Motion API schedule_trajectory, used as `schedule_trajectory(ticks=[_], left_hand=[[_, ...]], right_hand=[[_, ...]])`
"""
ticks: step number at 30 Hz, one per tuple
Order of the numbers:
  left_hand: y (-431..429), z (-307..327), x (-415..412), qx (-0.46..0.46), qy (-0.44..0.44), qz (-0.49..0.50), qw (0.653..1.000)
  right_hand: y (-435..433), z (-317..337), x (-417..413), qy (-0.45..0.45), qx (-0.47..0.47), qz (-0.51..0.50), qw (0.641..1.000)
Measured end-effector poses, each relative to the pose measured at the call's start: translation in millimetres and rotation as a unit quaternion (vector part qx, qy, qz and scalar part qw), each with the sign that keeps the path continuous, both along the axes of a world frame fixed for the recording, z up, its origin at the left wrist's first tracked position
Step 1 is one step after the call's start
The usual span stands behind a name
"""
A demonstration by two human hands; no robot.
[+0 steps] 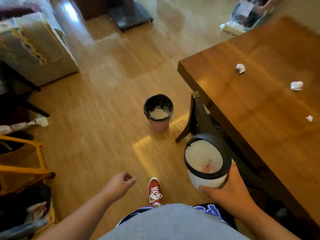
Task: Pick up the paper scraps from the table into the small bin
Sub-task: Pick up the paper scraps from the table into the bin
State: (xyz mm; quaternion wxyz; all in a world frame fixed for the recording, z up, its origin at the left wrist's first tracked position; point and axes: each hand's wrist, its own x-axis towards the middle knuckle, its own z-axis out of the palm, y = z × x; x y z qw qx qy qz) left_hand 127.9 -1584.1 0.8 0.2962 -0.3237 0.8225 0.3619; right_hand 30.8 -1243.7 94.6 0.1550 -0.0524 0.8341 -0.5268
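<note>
- The left hand [121, 182] hangs over the floor, its grip loosely curled on nothing.
- A pink bin [158, 112] with a dark liner stands on the floor.
- The right hand [230, 193] wraps its grip around the small bin [207, 163], tilted, something reddish, perhaps, inside.
- Three paper scraps [240, 68] lie apart on the desk [259, 110].

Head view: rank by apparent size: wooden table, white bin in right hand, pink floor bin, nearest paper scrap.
1. Brown wooden table
2. White black-rimmed small bin, though nearness inflates it
3. Pink black-lined floor bin
4. Small white crumpled paper scrap
</note>
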Motion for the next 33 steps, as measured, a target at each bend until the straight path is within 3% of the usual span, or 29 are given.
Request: schedule_trajectory(ticks=[6, 12, 21, 24, 28, 33], left_hand=[[48, 62, -186, 0.028, 0.121, -0.176, 0.976], [171, 121, -281, 0.118, 0.225, -0.277, 0.927], [350, 102, -324, 0.178, 0.165, -0.436, 0.866], [419, 88, -333, 0.171, 0.145, -0.487, 0.844], [488, 68, -348, 0.121, 0.194, -0.54, 0.81], [537, 43, -410, 0.022, 0.249, -0.524, 0.814]], right_hand=[[39, 44, -7, 0.052, -0.013, -0.176, 0.983], [110, 56, -5, 0.08, -0.004, -0.338, 0.938], [235, 43, -11, 0.044, 0.045, -0.493, 0.868], [278, 29, -11, 0.027, 0.046, -0.521, 0.852], [318, 7, -10, 0.003, 0.037, -0.552, 0.833], [339, -17, -17, -0.015, 0.017, -0.588, 0.808]])
